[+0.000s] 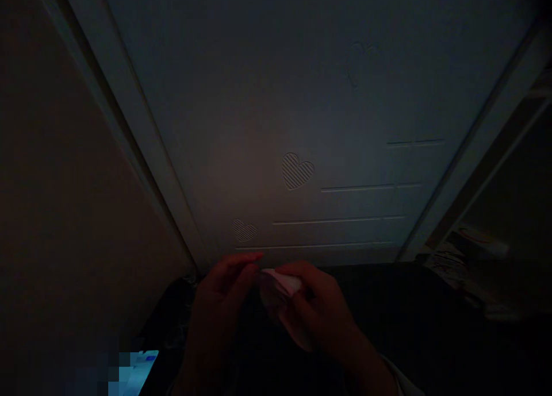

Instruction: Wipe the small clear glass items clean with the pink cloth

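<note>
In the dim light, my right hand [321,301] is closed around a crumpled pale pink cloth [278,289], which looks soft and thin. Part of the cloth sticks up past the fingertips, and a loose flap [297,330] hangs below the hand. Just left of it, my left hand [224,289] has its thumb and forefinger pinched together beside the cloth's upper edge. Whatever is between those fingertips, if anything, is too small and dark to make out.
A pale panel [250,126] with grooved lines and hearts rises in front of me. Below it lies a dark surface [379,321]. A lit screen [140,373], partly pixelated, glows at the lower left. Blurred items [483,246] sit at the right, and a wall [64,200] at the left.
</note>
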`<control>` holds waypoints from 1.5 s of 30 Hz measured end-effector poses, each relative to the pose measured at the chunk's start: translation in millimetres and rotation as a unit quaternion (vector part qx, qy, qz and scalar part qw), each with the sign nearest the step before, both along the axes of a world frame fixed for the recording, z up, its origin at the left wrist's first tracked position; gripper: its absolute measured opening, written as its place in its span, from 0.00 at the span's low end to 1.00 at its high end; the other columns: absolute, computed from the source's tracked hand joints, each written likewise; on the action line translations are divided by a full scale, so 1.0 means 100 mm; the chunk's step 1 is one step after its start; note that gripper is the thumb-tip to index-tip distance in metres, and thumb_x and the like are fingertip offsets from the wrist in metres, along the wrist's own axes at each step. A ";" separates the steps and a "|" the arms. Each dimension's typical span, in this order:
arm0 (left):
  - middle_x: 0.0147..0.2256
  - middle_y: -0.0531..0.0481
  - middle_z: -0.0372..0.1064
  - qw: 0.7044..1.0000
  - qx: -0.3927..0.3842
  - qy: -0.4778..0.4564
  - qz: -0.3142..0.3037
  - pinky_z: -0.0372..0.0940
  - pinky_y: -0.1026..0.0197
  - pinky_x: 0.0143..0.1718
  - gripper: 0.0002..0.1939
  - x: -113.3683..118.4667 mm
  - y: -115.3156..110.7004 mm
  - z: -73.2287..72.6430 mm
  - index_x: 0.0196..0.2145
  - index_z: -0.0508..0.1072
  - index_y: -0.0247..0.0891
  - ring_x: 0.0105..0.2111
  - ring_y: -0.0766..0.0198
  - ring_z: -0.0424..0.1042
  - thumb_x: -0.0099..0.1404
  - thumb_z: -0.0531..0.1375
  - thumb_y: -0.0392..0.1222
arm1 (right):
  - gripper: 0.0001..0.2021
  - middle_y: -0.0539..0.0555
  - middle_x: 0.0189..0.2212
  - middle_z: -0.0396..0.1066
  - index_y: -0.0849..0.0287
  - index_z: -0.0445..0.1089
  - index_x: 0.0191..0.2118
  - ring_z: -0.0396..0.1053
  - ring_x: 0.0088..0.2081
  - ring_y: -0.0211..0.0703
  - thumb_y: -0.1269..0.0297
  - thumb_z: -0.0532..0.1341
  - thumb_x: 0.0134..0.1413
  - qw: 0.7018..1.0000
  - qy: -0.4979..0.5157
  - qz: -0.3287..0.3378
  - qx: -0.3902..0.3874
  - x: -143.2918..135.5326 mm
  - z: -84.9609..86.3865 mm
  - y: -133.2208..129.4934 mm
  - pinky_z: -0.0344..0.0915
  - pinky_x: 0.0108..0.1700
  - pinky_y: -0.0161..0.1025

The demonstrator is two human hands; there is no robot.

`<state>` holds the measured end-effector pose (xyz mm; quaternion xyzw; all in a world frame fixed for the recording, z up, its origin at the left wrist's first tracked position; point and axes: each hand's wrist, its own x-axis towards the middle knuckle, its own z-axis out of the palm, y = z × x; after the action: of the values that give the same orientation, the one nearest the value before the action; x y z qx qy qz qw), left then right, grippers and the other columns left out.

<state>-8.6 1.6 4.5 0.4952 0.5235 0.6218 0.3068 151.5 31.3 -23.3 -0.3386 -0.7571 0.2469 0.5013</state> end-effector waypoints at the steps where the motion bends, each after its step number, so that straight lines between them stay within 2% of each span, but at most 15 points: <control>1: 0.35 0.54 0.83 1.000 0.002 0.000 0.000 0.71 0.67 0.38 0.04 0.00 0.00 0.01 0.34 0.81 0.46 0.37 0.63 0.80 0.59 0.66 0.43 | 0.17 0.57 0.32 0.80 0.61 0.77 0.41 0.75 0.31 0.45 0.73 0.52 0.52 1.000 0.001 0.008 0.015 0.00 0.01 0.00 0.67 0.31 0.38; 5: 0.34 0.52 0.83 1.000 -0.008 0.003 -0.002 0.72 0.64 0.37 0.05 0.01 0.00 0.05 0.33 0.80 0.44 0.36 0.60 0.80 0.59 0.65 0.44 | 0.18 0.57 0.35 0.81 0.58 0.76 0.44 0.76 0.34 0.45 0.75 0.52 0.55 0.997 0.001 0.028 0.071 0.01 0.04 0.01 0.69 0.34 0.38; 10: 0.38 0.51 0.83 0.999 -0.040 -0.001 0.011 0.71 0.62 0.38 0.10 0.02 -0.01 0.09 0.37 0.79 0.43 0.39 0.58 0.80 0.59 0.65 0.49 | 0.18 0.56 0.34 0.81 0.57 0.75 0.44 0.76 0.34 0.45 0.77 0.52 0.54 0.991 -0.024 0.017 0.132 0.01 0.04 0.01 0.69 0.35 0.40; 12: 0.37 0.49 0.82 0.998 -0.050 0.026 0.030 0.71 0.60 0.38 0.14 0.02 -0.01 0.11 0.37 0.79 0.42 0.38 0.56 0.79 0.59 0.63 0.53 | 0.17 0.57 0.34 0.80 0.58 0.75 0.44 0.75 0.34 0.47 0.77 0.53 0.55 0.986 -0.042 0.007 0.161 0.01 0.02 0.02 0.69 0.36 0.42; 15: 0.29 0.50 0.79 0.990 -0.068 0.105 0.068 0.68 0.59 0.34 0.17 0.01 0.01 0.14 0.30 0.78 0.41 0.32 0.55 0.77 0.60 0.59 0.57 | 0.16 0.59 0.34 0.79 0.61 0.75 0.45 0.74 0.34 0.49 0.77 0.54 0.56 0.981 -0.059 -0.010 0.182 0.00 0.00 0.02 0.69 0.37 0.44; 17: 0.23 0.52 0.74 0.982 -0.080 0.152 0.081 0.65 0.59 0.30 0.20 0.00 0.03 0.15 0.24 0.75 0.42 0.27 0.56 0.74 0.61 0.57 0.59 | 0.16 0.59 0.35 0.79 0.62 0.75 0.45 0.74 0.35 0.49 0.77 0.54 0.56 0.980 -0.066 -0.015 0.186 0.00 -0.01 0.02 0.69 0.37 0.44; 20: 0.20 0.53 0.72 0.977 -0.089 0.174 0.082 0.63 0.59 0.28 0.21 -0.01 0.04 0.15 0.21 0.73 0.42 0.25 0.57 0.72 0.61 0.56 0.59 | 0.16 0.59 0.34 0.79 0.62 0.75 0.45 0.73 0.35 0.50 0.78 0.55 0.55 0.981 -0.073 -0.009 0.181 0.00 0.00 0.02 0.69 0.36 0.44; 29: 0.24 0.51 0.78 0.981 -0.091 0.162 0.058 0.66 0.58 0.32 0.16 -0.01 0.02 0.20 0.24 0.77 0.41 0.28 0.55 0.76 0.58 0.60 0.56 | 0.19 0.57 0.34 0.77 0.58 0.75 0.46 0.73 0.36 0.48 0.80 0.54 0.53 0.982 -0.073 -0.019 0.173 0.01 -0.04 0.03 0.69 0.37 0.43; 45: 0.28 0.50 0.80 0.988 -0.071 0.133 0.042 0.69 0.58 0.36 0.14 -0.04 0.05 0.11 0.29 0.80 0.41 0.32 0.54 0.77 0.58 0.61 0.53 | 0.20 0.56 0.34 0.78 0.58 0.75 0.46 0.73 0.35 0.47 0.80 0.54 0.51 0.983 -0.066 -0.016 0.170 0.00 -0.05 0.05 0.68 0.36 0.41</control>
<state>-12.2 6.2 15.7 0.5281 0.6227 0.5239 0.2428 151.9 36.2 -28.2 -0.2762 -0.8137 0.0839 0.5046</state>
